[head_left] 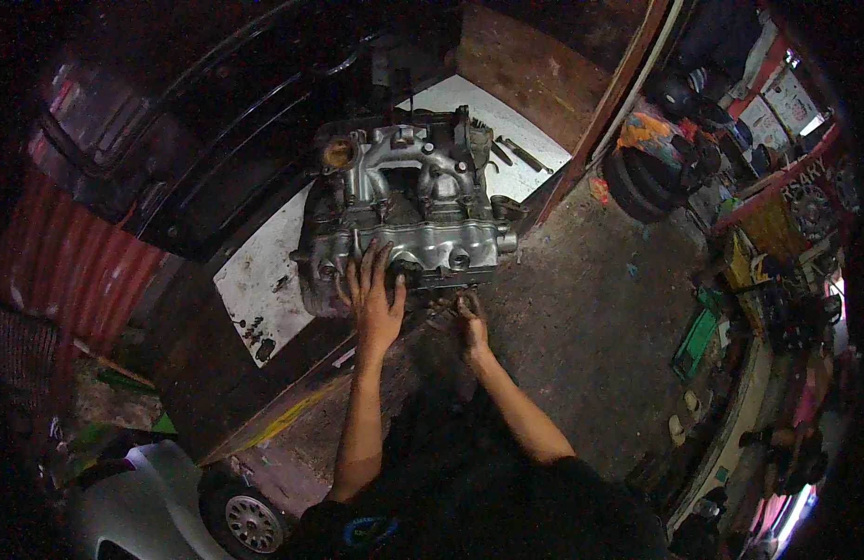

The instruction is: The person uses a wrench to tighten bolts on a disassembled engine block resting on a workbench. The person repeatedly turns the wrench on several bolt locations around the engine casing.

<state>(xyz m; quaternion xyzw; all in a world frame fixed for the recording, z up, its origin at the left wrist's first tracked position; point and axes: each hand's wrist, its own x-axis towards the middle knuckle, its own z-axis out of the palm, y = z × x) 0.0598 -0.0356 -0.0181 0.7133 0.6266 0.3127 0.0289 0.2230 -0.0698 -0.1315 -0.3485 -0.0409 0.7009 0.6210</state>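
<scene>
A grey metal engine (446,245) with a ribbed cover and curved pipes on top sits in front of me on a white board (255,280). My left hand (371,289) lies on the near side of its cover, fingers stretched and spread, holding nothing. Just below the engine's near edge is my right hand (469,325), its fingers curled and pressed together. Whatever it may grip is too dark and small to make out. A round opening (339,154) shows at the engine's far left.
Small dark parts (255,334) lie on the board's near left corner. Hand tools (523,155) rest on its right part. Tyres (642,182) stand on the floor at right, and a green object (698,334) lies farther along. A car wheel (253,523) shows at lower left.
</scene>
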